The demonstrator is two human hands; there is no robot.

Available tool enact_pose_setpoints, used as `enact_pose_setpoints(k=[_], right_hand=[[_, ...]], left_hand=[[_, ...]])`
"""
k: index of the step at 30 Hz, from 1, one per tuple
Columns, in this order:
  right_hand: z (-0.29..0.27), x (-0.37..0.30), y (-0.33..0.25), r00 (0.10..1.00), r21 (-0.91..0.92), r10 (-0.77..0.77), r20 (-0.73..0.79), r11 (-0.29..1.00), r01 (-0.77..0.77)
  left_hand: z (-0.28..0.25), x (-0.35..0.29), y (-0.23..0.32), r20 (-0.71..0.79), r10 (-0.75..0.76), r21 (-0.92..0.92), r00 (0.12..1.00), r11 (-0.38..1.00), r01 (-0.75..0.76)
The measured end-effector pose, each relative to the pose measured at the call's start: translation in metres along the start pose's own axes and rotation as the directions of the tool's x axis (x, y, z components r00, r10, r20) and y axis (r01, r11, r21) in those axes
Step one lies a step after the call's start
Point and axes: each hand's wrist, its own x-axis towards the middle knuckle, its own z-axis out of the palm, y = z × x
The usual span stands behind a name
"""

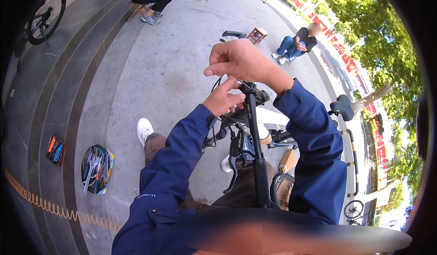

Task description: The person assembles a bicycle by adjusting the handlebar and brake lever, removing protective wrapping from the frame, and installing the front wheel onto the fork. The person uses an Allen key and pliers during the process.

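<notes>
A bicycle handlebar [259, 159] stands in front of me, running from the stem down towards my lap. A black brake lever [233, 175] with its shifter body [243, 144] is clamped on it. My left hand [221, 99] is at the stem end among the cables, fingers curled at a thin cable [243, 82]. Just above it, my right hand [243, 61] reaches across the bar with thumb and index finger pinched. Whatever lies in that pinch is too small to make out. The far grip [234, 34] shows beyond my right hand.
On the left, a tool bag [109, 170] holds wrenches and other tools, near a small tray of tools [55, 150]. A coiled air hose [63, 213] crosses the steps. A cardboard box [287, 160] is right of the bar. Two people sit farther off, one by a small wooden stool [257, 35].
</notes>
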Motion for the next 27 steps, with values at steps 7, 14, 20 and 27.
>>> enact_pose_setpoints(k=[7, 14, 20, 27], right_hand=[[0.026, 0.001, -0.006, 0.988, -0.431, -0.064, -0.138, 0.902, -0.001], [-0.005, -0.012, 0.018, 0.994, 0.059, -0.109, -0.009, 0.992, 0.109], [-0.006, -0.014, 0.022, 0.997, -0.176, -0.020, -0.081, 0.984, 0.006], [-0.006, -0.011, 0.028, 0.997, -0.116, -0.022, -0.067, 0.993, 0.014]], left_hand=[[-0.001, 0.006, -0.008, -0.007, -0.008, 0.008, 1.000, 1.000, 0.008], [0.003, 0.005, 0.001, 0.036, -0.031, -0.027, 0.999, 0.999, 0.032], [0.005, 0.000, 0.006, 0.002, -0.020, -0.017, 1.000, 1.000, 0.020], [0.003, -0.001, 0.006, 0.021, -0.017, -0.026, 1.000, 1.000, 0.017]])
